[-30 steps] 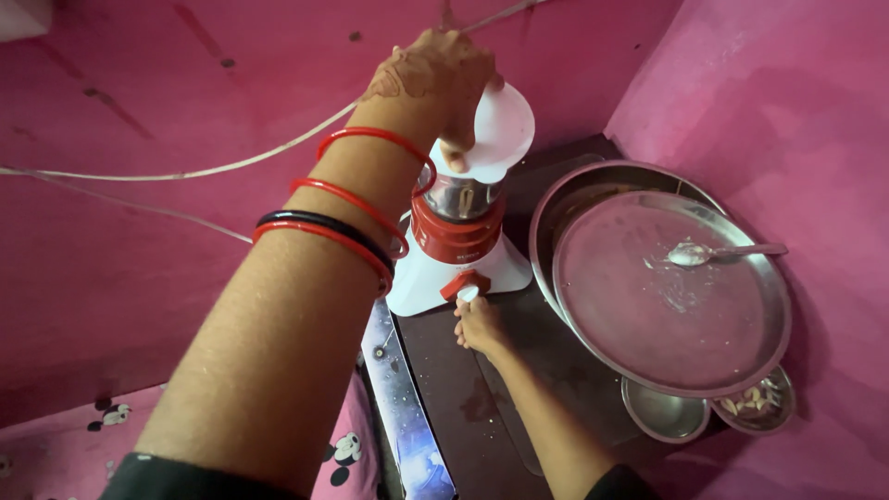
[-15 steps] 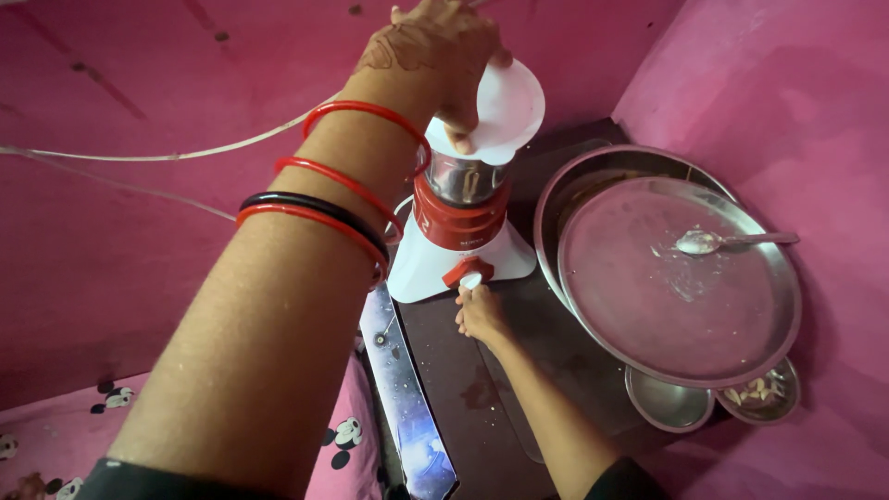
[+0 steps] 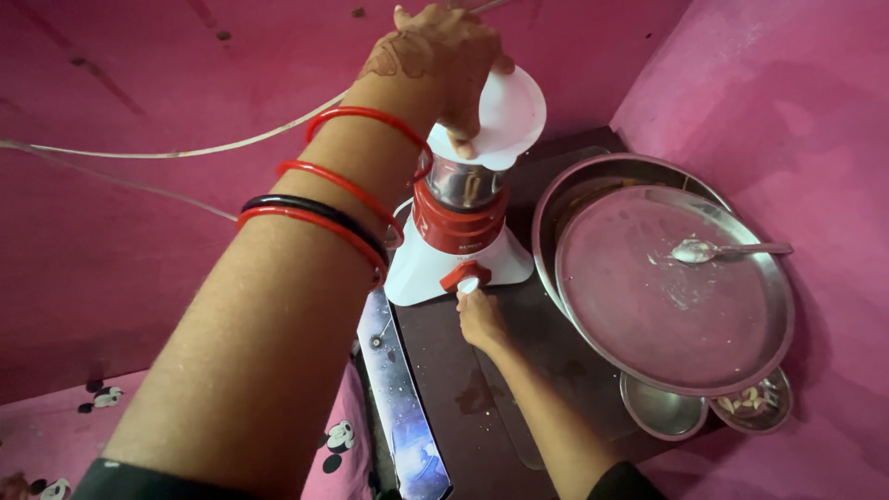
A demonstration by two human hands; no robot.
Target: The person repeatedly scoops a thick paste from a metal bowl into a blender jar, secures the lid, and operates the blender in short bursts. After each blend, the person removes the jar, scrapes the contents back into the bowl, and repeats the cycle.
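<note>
the mixer grinder (image 3: 460,243) stands upright on a dark tabletop (image 3: 463,398), pushed back near the pink wall (image 3: 139,231), its long axis running straight up from the white base to the jar on top. its red control knob (image 3: 463,277) faces toward the person, on the near side of the base. the left hand (image 3: 435,60) rests on the white lid (image 3: 500,116), palm down and fingers curled over the rim, pressing on the steel jar (image 3: 463,185) below. red and black bangles (image 3: 333,204) ring that forearm. the right hand (image 3: 480,319) reaches in low from below, fingers pinched together at the knob, fingertips touching it; how firmly it grips cannot be told from here.

just to the right of the grinder lies a large steel plate (image 3: 676,306) set over a wider steel dish (image 3: 565,199). a spoon (image 3: 727,250) lies on the plate, handle pointing right, bowl toward the middle. two small steel bowls (image 3: 662,407) sit at the plate's near edge, the right one (image 3: 759,403) holding pale bits. a white cord (image 3: 185,151) runs along the wall to the left.
</note>
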